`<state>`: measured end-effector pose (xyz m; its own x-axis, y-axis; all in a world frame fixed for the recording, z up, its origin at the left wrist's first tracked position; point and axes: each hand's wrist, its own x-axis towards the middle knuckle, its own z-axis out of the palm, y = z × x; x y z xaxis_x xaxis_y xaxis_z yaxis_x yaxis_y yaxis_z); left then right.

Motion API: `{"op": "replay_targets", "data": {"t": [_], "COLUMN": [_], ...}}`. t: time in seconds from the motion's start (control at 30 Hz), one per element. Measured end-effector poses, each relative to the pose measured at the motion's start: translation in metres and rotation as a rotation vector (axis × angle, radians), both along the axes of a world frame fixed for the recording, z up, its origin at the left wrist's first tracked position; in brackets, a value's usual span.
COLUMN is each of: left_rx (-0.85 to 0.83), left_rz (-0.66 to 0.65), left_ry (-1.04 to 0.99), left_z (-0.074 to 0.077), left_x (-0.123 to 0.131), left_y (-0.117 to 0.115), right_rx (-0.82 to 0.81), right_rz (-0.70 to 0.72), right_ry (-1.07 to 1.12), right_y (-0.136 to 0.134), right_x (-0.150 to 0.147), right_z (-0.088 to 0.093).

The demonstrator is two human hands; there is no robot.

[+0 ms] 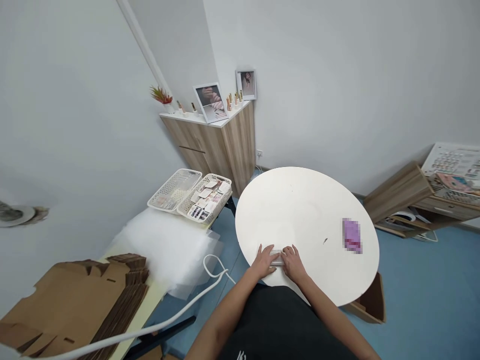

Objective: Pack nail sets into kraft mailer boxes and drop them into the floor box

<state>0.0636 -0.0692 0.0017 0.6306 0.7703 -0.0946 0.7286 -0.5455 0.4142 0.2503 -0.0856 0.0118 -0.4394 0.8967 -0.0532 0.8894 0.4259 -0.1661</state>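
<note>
A small, pale, flat rectangular piece with a clear-plastic look (277, 260) lies near the wearer's edge of the round white desk (277, 210), between the two hands. The left hand (264, 261) is spread over its left part, thumb on the near side; the right hand (292, 262) has its fingertips bent onto its right end. Both touch it, but whether either hand is clenched around it or only resting I cannot tell (the fingers hide its ends).

For this handling, steadying seems best left to the spread left hand, with the right fingertips doing the finer work, lightly and evenly, so the thin-looking piece neither skids nor bends. Working a little farther in from the rim would probably be safer. The blurred purple item (351, 235) lies well apart to the right, out of the way.
</note>
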Motion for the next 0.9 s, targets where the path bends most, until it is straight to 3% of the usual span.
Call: {"op": "replay_targets", "data": {"t": [0.2,0.37,0.57,0.9], "left_rx": [0.076,0.002,-0.135,-0.255], "left_rz": [0.004,0.072,0.155,0.333], "left_ry": [-0.018,-0.131,-0.212,-0.192], "left_z": [0.004,0.003,0.013,0.011], "left_x": [0.005,0.0,-0.002,-0.001], "left_y": [0.002,0.011,0.031,0.071], "right_rx": [-0.086,-0.128,-0.173,-0.357], "right_rz": [0.0,-0.017,-0.101,-0.246], "right_ry": [-0.041,0.005,0.099,0.261], "right_y": [0.009,0.017,0.032,0.076], "right_x": [-0.001,0.006,0.011,0.016], "right_z": [0.007,0.007,0.013,0.011]}}
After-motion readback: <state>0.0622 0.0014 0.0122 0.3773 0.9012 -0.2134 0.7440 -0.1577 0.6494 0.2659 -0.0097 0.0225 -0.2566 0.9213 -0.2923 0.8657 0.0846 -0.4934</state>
